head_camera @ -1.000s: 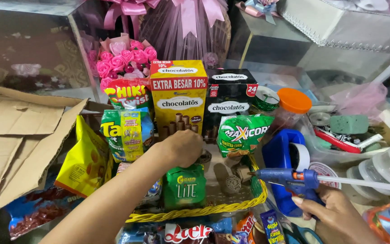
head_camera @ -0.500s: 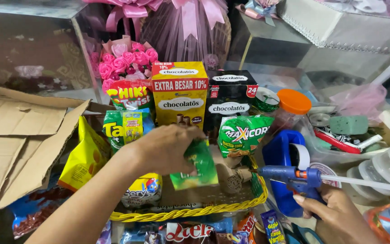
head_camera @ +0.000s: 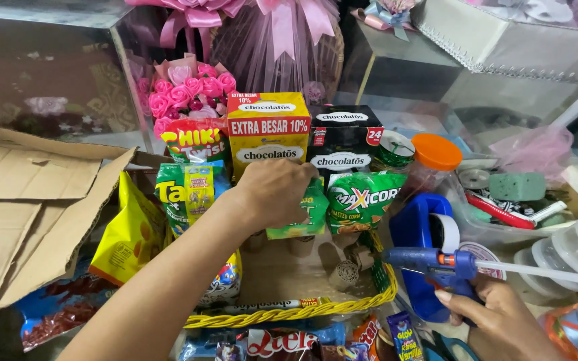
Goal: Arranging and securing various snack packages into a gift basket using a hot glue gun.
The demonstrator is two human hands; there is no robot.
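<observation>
Across the middle of my view sits a yellow woven basket (head_camera: 289, 313) packed with snacks, and beside it on the left lies a big flat sheet of brown cardboard (head_camera: 28, 200). At the back of the basket stand a yellow box (head_camera: 269, 134) and a black box (head_camera: 342, 140) of wafer sticks, with a bunch of pink paper roses (head_camera: 192, 93) behind them. My left hand (head_camera: 272, 190) is closed around a small green snack pack (head_camera: 309, 214), fingers pressed on its top, and it holds the pack upright in front of the yellow box, just beside a green corn snack bag (head_camera: 362, 197). To do this well, I think the pack should be pushed flat against the box and kept straight, so it does not lean or cover the bag next to it. My right hand (head_camera: 496, 321) is wrapped tight on the handle of a blue glue gun (head_camera: 436, 264), low on the right, with its tip pointing at the basket. A blue tape holder (head_camera: 426, 234) sits just behind the gun.
</observation>
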